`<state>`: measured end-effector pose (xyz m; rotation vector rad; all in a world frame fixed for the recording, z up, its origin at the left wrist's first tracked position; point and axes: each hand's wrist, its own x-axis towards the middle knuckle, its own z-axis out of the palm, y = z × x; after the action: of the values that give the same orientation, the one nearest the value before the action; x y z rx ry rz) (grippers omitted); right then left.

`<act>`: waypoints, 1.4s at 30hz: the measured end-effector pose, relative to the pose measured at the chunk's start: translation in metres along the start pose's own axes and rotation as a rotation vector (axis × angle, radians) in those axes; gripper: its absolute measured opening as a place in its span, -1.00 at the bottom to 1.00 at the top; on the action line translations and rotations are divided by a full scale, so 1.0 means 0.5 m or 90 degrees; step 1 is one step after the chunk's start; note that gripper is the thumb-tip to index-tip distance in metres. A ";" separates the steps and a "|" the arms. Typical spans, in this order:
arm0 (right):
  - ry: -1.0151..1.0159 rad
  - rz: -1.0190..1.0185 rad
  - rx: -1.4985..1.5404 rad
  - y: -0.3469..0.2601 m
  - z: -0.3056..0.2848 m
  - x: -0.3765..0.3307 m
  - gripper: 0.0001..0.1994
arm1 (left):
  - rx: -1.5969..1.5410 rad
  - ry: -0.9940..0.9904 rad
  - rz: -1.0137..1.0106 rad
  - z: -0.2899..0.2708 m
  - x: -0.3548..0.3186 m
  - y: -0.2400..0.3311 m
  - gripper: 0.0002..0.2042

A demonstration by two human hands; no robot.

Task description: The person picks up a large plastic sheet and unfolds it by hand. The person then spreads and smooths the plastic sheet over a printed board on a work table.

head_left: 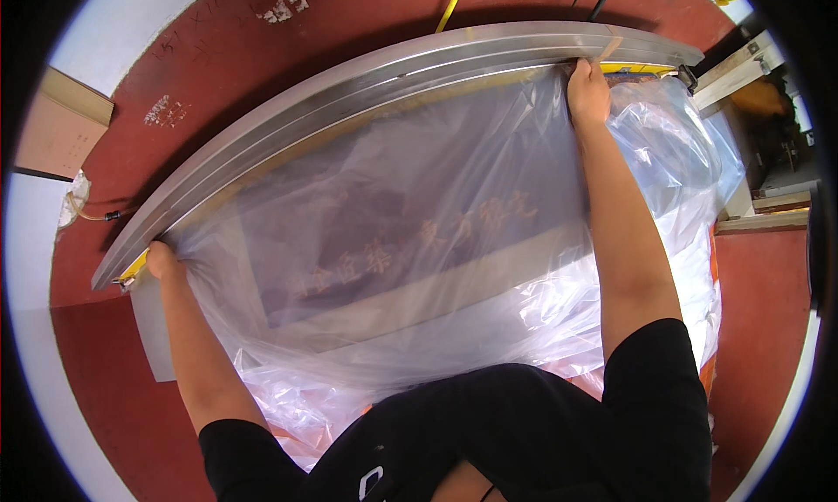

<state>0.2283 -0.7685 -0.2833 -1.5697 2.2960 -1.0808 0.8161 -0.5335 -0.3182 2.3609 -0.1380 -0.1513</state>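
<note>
Clear plastic sheeting (419, 262), creased and glinting, spreads out near; a long silvery rail (375, 81) spans its far edge!

metal bar (375, 79) silver-grey; plastic sheet (393, 240) whitish, see-through; shirt (454, 406) black; floor (759, 319) red

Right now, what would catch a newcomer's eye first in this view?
The long grey metal rail arcing across the upper view stands out first. Below it, translucent plastic sheeting spreads toward the person's black shirt. The left hand is near the rail's left end, the right hand nearer its right end.
</note>
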 end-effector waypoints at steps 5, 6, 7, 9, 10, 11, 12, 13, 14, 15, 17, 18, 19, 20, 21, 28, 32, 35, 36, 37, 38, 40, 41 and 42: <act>-0.032 -0.009 0.026 0.010 -0.003 0.005 -0.55 | -0.168 -0.125 -0.014 -0.038 -0.041 0.033 -0.71; -0.058 -0.023 0.048 0.014 -0.005 0.008 -0.54 | -0.213 -0.157 -0.019 -0.044 -0.046 0.036 -0.73; -0.056 -0.024 0.045 0.016 -0.010 0.012 -0.54 | -0.258 -0.190 -0.024 -0.047 -0.050 0.038 -0.75; -0.177 -0.035 0.110 0.015 -0.018 0.018 -0.49 | -0.352 -0.252 -0.034 -0.049 -0.052 0.032 -0.79; -0.174 -0.039 0.106 0.015 -0.024 0.019 -0.49 | -0.356 -0.255 -0.037 -0.042 -0.049 0.029 -0.79; -0.213 -0.045 0.096 0.012 -0.027 0.019 -0.49 | -0.356 -0.276 -0.030 -0.040 -0.040 0.027 -0.78; -0.252 -0.052 0.085 0.010 -0.031 0.020 -0.49 | -0.357 -0.299 -0.023 -0.039 -0.030 0.022 -0.77; -0.251 -0.056 0.083 0.011 -0.033 0.022 -0.49 | -0.361 -0.299 -0.026 -0.041 -0.013 0.012 -0.77; -0.264 -0.109 0.090 0.010 -0.032 0.024 -0.49 | -0.265 -0.263 0.078 -0.051 0.020 0.000 -0.78; -0.278 -0.161 0.100 0.005 -0.032 0.025 -0.50 | -0.166 -0.223 0.180 -0.067 0.061 -0.014 -0.78; -0.354 -0.207 0.062 -0.046 -0.050 -0.013 -0.54 | 0.048 -0.127 0.370 -0.118 0.128 -0.050 -0.79; -0.419 -0.245 0.009 -0.059 -0.057 -0.035 -0.59 | 0.156 -0.088 0.457 -0.118 0.125 -0.065 -0.80; -0.427 -0.251 0.007 -0.059 -0.047 -0.055 -0.59 | 0.159 -0.085 0.448 -0.125 0.119 -0.086 -0.80; -0.461 -0.186 0.174 -0.048 -0.050 -0.067 -0.68 | 0.249 -0.075 0.462 -0.124 0.085 -0.085 -0.80; -0.487 -0.115 0.342 -0.035 -0.050 -0.077 -0.76 | 0.341 -0.065 0.477 -0.126 0.042 -0.075 -0.80; -0.540 -0.164 0.436 -0.017 -0.048 -0.127 -0.85 | 0.043 -0.365 0.702 0.028 -0.377 0.181 -0.80; -0.544 -0.171 0.467 -0.012 -0.048 -0.129 -0.86 | -0.047 -0.591 0.770 0.206 -0.674 0.276 -0.73; -0.483 -0.206 0.518 -0.016 -0.055 -0.121 -0.81 | -0.181 -0.809 0.593 0.200 -0.751 0.239 -0.80; -0.332 -0.387 0.270 0.009 -0.079 -0.087 -0.80 | -0.200 -0.884 0.591 0.162 -0.751 0.221 -0.80; -0.175 -0.543 0.002 0.038 -0.114 -0.051 -0.78 | -0.180 -0.955 0.595 0.129 -0.733 0.194 -0.81; -0.162 -0.540 -0.149 0.077 -0.150 -0.017 -0.70 | -0.131 -1.035 0.537 0.097 -0.699 0.168 -0.83; -0.196 -0.564 -0.201 0.103 -0.167 -0.035 -0.65 | 0.008 -1.007 0.462 0.002 -0.571 0.111 -0.88; -0.238 -0.599 -0.230 0.104 -0.161 -0.067 -0.58 | -0.041 -0.898 0.406 -0.053 -0.477 0.060 -0.87; -0.276 -0.654 -0.247 0.084 -0.153 -0.141 -0.49 | -0.001 -0.731 0.418 -0.112 -0.396 0.022 -0.87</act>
<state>0.1896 -0.6638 -0.2724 -2.9041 1.4040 -0.2930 0.6286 -0.4745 -0.2572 1.8168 -1.4010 -1.1337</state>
